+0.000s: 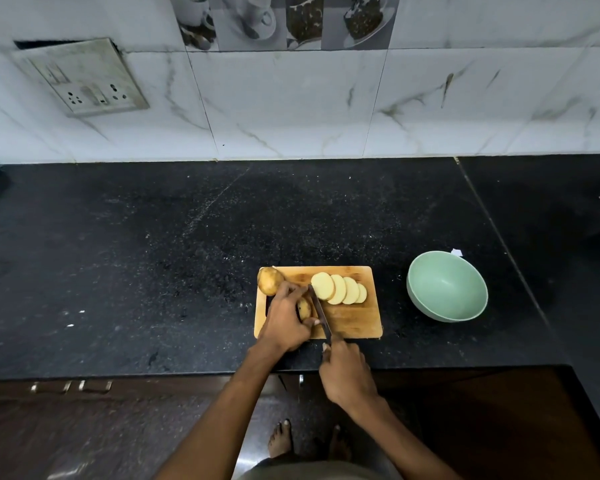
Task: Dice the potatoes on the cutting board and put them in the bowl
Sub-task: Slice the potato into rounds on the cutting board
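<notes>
- Curled round the knife handle, the right hand [347, 374] grips it at the near edge of the counter, just off the cutting board [354, 320].
- From that hand the knife [320, 311] runs away over the board, its blade edge-down against the cut face of the potato piece [304, 308].
- Left hand [284, 323] lies over that unpeeled piece, fingers bent round its far side and thumb at its near end, pinning it to the board.
- Four pale potato slices [340, 289] lean on one another in an overlapping row to the right of the blade, on the far half of the board.
- One whole potato [270, 280], skin on, sits at the board's far left corner, partly over the edge and touching the left hand's knuckles.
- To the right of the board, well apart from it, stands the green bowl [447, 285], with nothing visible in it.
- Board and bowl rest on a black speckled countertop [153, 254].
- Behind it, white marble-look wall tiles carry a grimy switch-and-socket plate [84, 77] at the left and picture tiles of cups and cakes at the top; no brand, label or lettering can be read anywhere.
</notes>
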